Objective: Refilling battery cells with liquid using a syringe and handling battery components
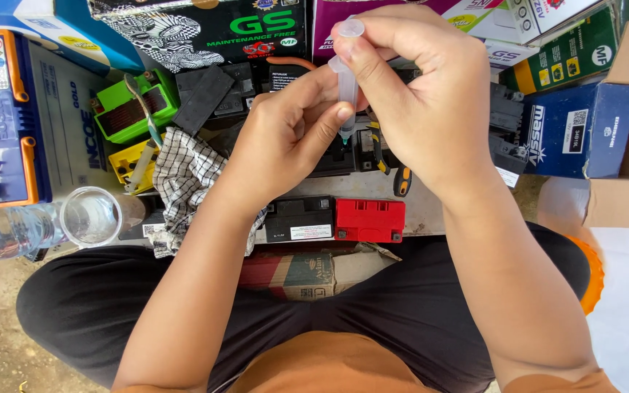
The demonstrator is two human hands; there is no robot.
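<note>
Two hands hold a small clear syringe up over a pile of little batteries.

The left hand point(293, 131) pinches the syringe point(346, 84) low on its tube, with the thumb and fingers closed around it, so it stays straight up and does not wobble. The right hand point(424, 102) wraps over the top, and its fingers point(373, 36) are curled shut on the round end of the plunger, where a push or pull can be made. The tip points down, close above a black battery point(336, 156); I cannot tell if it touches. Nearer the person's lap sit a red battery point(370, 220) and another black battery point(299, 220) side by side on the surface point(424, 207). A checked cloth point(187, 182) lies by the left wrist, handy for wiping. A clear cup point(90, 217) and a water bottle point(5, 231) rest well apart, off to the left.
</note>
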